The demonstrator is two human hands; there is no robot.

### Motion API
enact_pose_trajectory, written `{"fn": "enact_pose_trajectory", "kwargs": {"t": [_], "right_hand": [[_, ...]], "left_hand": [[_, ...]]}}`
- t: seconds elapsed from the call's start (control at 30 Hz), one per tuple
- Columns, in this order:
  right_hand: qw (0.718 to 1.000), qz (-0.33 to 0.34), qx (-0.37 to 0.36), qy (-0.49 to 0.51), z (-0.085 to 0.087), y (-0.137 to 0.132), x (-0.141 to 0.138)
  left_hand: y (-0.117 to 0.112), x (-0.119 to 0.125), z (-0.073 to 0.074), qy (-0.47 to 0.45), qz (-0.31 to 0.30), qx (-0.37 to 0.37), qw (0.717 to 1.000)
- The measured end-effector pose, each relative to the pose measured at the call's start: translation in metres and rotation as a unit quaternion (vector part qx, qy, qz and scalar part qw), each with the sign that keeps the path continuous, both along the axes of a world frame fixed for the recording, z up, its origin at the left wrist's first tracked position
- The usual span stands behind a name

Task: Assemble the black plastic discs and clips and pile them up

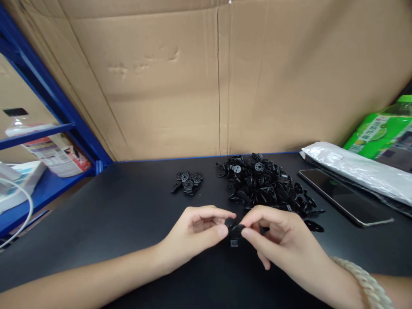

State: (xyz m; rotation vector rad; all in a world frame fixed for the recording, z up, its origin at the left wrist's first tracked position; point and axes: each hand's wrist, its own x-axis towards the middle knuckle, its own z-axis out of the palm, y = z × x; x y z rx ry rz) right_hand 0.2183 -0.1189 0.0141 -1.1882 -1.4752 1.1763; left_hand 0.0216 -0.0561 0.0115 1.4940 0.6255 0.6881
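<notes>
Between my two hands, low over the black tabletop, is a small black plastic part (236, 231) with rounded discs and a square tab at its lower end. My left hand (202, 229) pinches its left side between thumb and fingers. On the other side, my right hand (273, 234) grips it with thumb and forefinger. Whether it is one piece or two joined pieces I cannot tell. Just beyond my right hand lies a large heap of loose black plastic discs (264, 180). A smaller cluster of black parts with perforated round faces (188, 183) sits farther left.
A smartphone (344, 195) and a white plastic packet (357, 167) lie at the right, with a green-labelled package (380, 133) behind. Cardboard (161, 86) walls the back edge. A blue metal shelf (82, 146) at left bears a large labelled bottle (58, 150).
</notes>
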Motion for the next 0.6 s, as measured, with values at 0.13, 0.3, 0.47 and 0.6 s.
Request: {"fn": "enact_pose_trajectory", "kwargs": {"t": [0.13,0.3,0.47,0.6], "right_hand": [[1.000,-0.007,-0.010,-0.004,-0.005,0.000,-0.005],[0.999,-0.001,-0.032,0.020,-0.007,0.000,-0.008],[0.994,0.048,-0.102,-0.011,-0.008,-0.003,-0.007],[0.992,0.060,-0.110,-0.002,-0.008,-0.003,-0.008]], "left_hand": [[-0.002,0.002,-0.003,0.013,0.012,0.017,1.000],[-0.012,0.007,-0.003,0.027,0.061,0.037,0.997],[-0.018,0.009,-0.003,0.026,0.117,0.079,0.990],[-0.020,0.010,-0.003,0.041,0.115,0.079,0.989]]}}
